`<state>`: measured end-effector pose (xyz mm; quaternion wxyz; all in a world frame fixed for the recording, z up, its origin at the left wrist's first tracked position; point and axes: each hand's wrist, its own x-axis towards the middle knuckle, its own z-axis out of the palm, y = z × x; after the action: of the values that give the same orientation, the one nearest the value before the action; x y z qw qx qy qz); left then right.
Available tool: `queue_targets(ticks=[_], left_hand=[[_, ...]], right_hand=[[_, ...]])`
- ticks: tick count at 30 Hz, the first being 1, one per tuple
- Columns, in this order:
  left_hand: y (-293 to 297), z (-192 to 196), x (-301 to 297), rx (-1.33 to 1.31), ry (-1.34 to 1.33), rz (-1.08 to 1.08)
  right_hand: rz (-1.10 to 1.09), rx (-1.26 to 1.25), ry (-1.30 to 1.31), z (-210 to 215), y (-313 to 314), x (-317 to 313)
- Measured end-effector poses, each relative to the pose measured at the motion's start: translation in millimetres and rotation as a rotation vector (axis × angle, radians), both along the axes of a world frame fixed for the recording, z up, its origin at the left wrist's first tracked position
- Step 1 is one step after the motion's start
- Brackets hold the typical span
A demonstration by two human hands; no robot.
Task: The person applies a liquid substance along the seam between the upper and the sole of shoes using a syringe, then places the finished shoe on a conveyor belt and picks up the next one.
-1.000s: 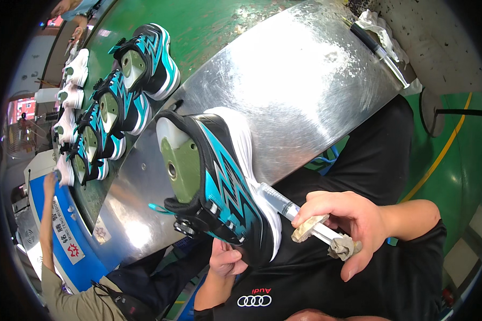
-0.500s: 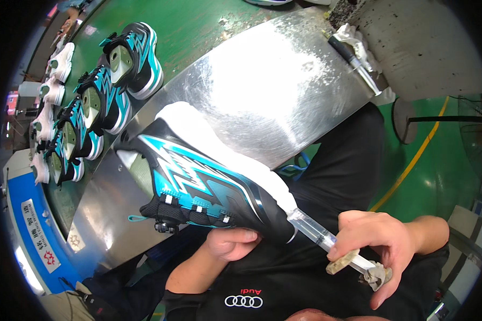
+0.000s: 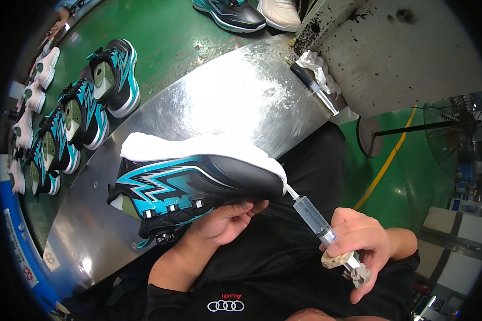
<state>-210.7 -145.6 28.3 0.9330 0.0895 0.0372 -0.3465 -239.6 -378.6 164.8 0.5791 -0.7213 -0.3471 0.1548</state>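
A black and teal sneaker [image 3: 198, 176] with a white sole is held on its side, sole facing away from me. My left hand [image 3: 226, 220] grips it from beneath, near the laces and toe; part of the fingers is hidden behind the shoe. In my right hand [image 3: 361, 243] is a clear syringe [image 3: 311, 215], its barrel and plunger between the fingers. The white nozzle meets the seam between sole and upper at the shoe's toe. Tan wrapping covers the syringe's finger flange, and crumpled grey wrapping the plunger end.
A shiny metal sheet [image 3: 209, 101] lies under the shoe. Several teal sneakers [image 3: 115, 77] and pale shoes [image 3: 35, 96] line the left. A second syringe [image 3: 311, 85] with black contents rests by crumpled white tissue [image 3: 321, 69]. A grey panel [image 3: 407, 59] and a fan [image 3: 455, 125] stand at right.
The sneaker has turned, its heel swinging toward me and its sole levelling out. The syringe has shifted left with my right hand and now points more steeply away. The whole view has moved too.
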Motion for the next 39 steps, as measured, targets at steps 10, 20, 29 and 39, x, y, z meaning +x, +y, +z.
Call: queue_targets(ticks=[10, 20, 29, 39], left_hand=[[-6.5, -4.1, 13.6, -0.035, 0.064, 0.045], [-9.4, 7.1, 18.2, -0.161, 0.077, 0.026], [-9.4, 10.6, 15.0, -0.078, -0.017, 0.054], [-12.4, 12.1, 14.4, -0.061, 0.019, 0.048]], right_hand=[[-0.051, -0.149, -0.242, -9.6, 15.0, -0.5], [-0.102, -0.328, -0.534, -25.1, 30.9, 0.8], [-0.119, -0.395, -0.708, -37.2, 36.0, -2.8], [-0.103, -0.429, -0.707, -38.1, 33.3, -3.7]])
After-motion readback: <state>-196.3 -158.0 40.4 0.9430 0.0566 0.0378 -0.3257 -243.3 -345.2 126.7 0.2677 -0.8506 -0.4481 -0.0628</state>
